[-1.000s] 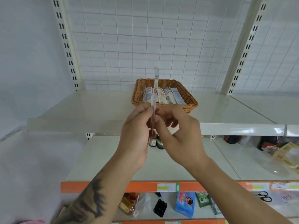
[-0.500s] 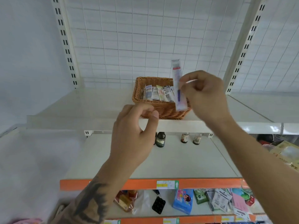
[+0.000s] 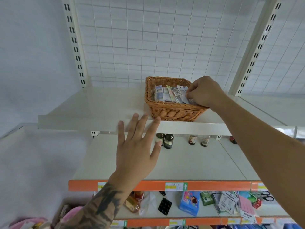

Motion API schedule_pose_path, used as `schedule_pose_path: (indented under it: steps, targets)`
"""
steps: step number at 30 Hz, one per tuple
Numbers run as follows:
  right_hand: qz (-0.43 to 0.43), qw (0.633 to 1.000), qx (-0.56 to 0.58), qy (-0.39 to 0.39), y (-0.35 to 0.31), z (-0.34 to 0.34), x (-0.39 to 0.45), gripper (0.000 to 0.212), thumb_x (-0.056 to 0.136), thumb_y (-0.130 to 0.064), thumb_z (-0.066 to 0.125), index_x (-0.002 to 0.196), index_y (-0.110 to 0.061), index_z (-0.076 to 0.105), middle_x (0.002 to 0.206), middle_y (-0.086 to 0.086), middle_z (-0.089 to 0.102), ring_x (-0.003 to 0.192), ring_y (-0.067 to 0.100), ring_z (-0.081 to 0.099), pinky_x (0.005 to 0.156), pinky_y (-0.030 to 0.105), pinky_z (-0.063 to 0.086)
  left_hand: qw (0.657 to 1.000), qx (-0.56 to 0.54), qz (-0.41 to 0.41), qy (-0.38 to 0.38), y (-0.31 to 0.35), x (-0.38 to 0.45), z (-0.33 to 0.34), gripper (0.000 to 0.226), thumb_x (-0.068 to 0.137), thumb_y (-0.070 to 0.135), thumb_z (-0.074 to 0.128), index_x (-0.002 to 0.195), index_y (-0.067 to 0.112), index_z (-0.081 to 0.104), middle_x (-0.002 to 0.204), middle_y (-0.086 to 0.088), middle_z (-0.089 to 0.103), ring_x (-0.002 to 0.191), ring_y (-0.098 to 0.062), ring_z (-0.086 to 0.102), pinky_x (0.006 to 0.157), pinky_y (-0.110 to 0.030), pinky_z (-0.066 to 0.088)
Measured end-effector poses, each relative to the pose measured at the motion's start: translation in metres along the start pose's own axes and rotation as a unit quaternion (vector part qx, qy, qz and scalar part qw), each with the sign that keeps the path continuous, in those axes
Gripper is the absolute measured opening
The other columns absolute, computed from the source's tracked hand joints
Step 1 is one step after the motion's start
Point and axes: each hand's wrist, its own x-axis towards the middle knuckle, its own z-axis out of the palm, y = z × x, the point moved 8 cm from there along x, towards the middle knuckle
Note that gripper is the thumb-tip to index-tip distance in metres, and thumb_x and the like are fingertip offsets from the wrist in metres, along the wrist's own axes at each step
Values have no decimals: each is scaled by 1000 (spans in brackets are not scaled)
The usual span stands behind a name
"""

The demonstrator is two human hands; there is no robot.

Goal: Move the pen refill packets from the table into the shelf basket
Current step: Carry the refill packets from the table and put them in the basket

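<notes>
Probably a shop: price-tagged shelves point(image 3: 175, 185) of goods point(image 3: 189, 203).

No lettering can be read anywhere. The pen refill packets point(image 3: 171, 95) in the basket point(image 3: 173, 111) at 1 o'clock carry printed patches too small to make out. The yellow price tag point(image 3: 174, 186) on the orange shelf edge point(image 3: 148, 185) at 6 o'clock shows faint marks and, on its green end, a white arrow pointing up. The brown bottles point(image 3: 168, 140) just below the top shelf bear pale labels, blurred. The white leaflets point(image 3: 227, 202) at 5 o'clock show dark print, illegible.
</notes>
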Motion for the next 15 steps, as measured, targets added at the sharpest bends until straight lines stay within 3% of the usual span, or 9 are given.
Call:
schedule_pose_path:
  steps: [3, 6, 10, 13, 15]
  targets:
    - [-2, 999, 16, 34, 1, -5, -11, 18, 91, -13, 63, 96, -21, 78, 102, 1, 70, 80, 14, 58, 60, 26, 47, 1000, 6, 2, 3, -2, -2, 4, 69, 100, 54, 49, 162, 31, 30, 167, -7, 32, 157, -33, 21, 124, -66, 12]
    - [-47, 992, 44, 108, 3, -12, -37, 14, 94, -24, 59, 98, -26, 73, 99, -6, 69, 92, 18, 64, 79, 38, 57, 1000, 8, 4, 6, -2, -4, 6, 71, 99, 54, 48, 163, 31, 26, 170, -7, 27, 159, -32, 17, 125, -64, 10]
    - [-156, 956, 68, 238, 12, -5, -103, 27, 100, -38, 57, 118, -21, 69, 128, 5, 60, 119, 30, 56, 99, 38, 43, 1000, 0, -7, 0, -2, -13, 10, 74, 100, 53, 46, 165, 33, 17, 174, -5, 11, 161, -30, 4, 126, -63, 8]
    - [-210, 945, 9, 251, 30, 28, -154, 39, 102, -40, 57, 135, -19, 63, 153, 14, 46, 138, 38, 44, 110, 46, 35, 999, -27, -32, -5, 3, -31, 12, 75, 102, 52, 48, 166, 34, 12, 175, -3, -1, 161, -29, -4, 127, -60, 7]
    - [-245, 942, -9, 229, 45, 58, -176, 43, 103, -41, 58, 139, -17, 63, 157, 19, 42, 141, 43, 42, 115, 52, 35, 997, -50, -49, -30, 7, -50, 15, 77, 103, 52, 47, 166, 35, 6, 175, 0, -3, 161, -26, -5, 128, -56, 6]
